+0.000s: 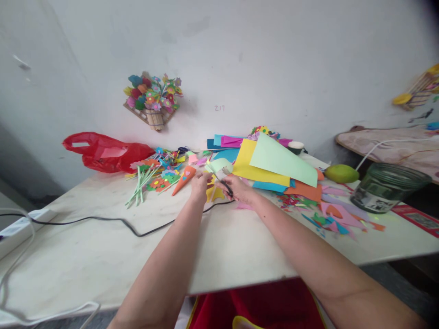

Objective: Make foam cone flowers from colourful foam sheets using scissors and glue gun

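Observation:
My right hand [236, 188] is closed on dark-handled scissors [224, 183], whose blades point up and left toward a pale green sheet [219, 165]. Just left of them, my left hand [200, 183] has its fingers drawn together near the edge of the pale green and yellow pieces; what it pinches is too small to make out. Yellow foam [215, 194] lies between and below the hands. An orange cone with small hearts [184, 179] rests left of my left hand.
Foam flowers and pale green stems [140, 186] lie left, near a red plastic bag [106, 153]. Coloured sheets [281, 160] and scraps [338, 217] spread right, before a glass jar [387, 187] and a green fruit [342, 173]. A black cable [137, 234] crosses the table.

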`<state>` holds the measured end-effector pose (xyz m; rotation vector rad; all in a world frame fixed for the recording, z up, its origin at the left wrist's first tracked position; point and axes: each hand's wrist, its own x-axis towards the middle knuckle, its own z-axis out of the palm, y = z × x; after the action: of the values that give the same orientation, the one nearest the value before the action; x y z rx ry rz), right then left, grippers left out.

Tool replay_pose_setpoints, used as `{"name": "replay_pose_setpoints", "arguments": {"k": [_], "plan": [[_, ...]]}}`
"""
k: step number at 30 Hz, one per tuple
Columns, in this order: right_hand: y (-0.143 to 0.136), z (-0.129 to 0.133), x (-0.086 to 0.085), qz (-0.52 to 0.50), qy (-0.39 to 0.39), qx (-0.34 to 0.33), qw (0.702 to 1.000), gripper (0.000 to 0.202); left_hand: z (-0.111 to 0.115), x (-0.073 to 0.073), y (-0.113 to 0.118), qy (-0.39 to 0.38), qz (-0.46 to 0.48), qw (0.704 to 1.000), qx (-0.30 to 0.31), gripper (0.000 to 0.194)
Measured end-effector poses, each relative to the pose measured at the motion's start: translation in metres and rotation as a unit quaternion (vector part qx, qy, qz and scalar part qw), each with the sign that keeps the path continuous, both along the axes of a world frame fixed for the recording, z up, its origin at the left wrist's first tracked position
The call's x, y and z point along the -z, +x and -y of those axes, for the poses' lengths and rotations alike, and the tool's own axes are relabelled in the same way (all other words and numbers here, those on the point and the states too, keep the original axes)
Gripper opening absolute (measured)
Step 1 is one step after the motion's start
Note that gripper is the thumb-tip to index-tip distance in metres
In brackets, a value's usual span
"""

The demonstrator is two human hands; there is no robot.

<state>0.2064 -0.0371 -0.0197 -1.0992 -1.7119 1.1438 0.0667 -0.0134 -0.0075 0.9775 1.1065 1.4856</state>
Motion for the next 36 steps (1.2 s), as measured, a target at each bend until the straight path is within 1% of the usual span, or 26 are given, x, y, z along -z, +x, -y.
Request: {"name": "replay_pose_setpoints", "arguments": {"k": [6, 10, 14, 22, 28, 32, 36], "plan": [[-0.002, 0.0, 0.0, -0.001, -0.001, 0.007, 1.0, 0.041, 0.0, 0.001, -0.001, 0.004, 0.022, 1.0, 0.003, 0.016], [-0.002, 0.003, -0.002, -0.01, -0.016, -0.004, 1.0, 0.041, -0.001, 0.002, -0.002, 0.005, 0.027, 1.0, 0.008, 0.014], [-0.001, 0.003, -0.002, -0.01, -0.01, -0.008, 1.0, 0.043, -0.002, 0.003, -0.003, 0.006, 0.028, 0.999, 0.018, 0.012], [0.0, 0.006, -0.007, -0.027, -0.037, -0.012, 0.999, 0.042, -0.008, 0.008, -0.013, 0.037, 0.039, 0.994, 0.096, 0.011], [0.001, 0.003, -0.004, -0.026, -0.032, -0.029, 0.999, 0.042, -0.011, 0.01, -0.022, 0.046, 0.054, 0.987, 0.147, 0.009], [0.001, 0.003, -0.005, -0.032, -0.054, -0.031, 0.998, 0.041, -0.011, 0.009, -0.025, 0.049, 0.06, 0.983, 0.166, 0.01], [0.002, 0.006, -0.008, -0.029, -0.059, -0.035, 0.997, 0.041, -0.009, 0.006, -0.027, 0.046, 0.06, 0.981, 0.18, 0.009]]}}
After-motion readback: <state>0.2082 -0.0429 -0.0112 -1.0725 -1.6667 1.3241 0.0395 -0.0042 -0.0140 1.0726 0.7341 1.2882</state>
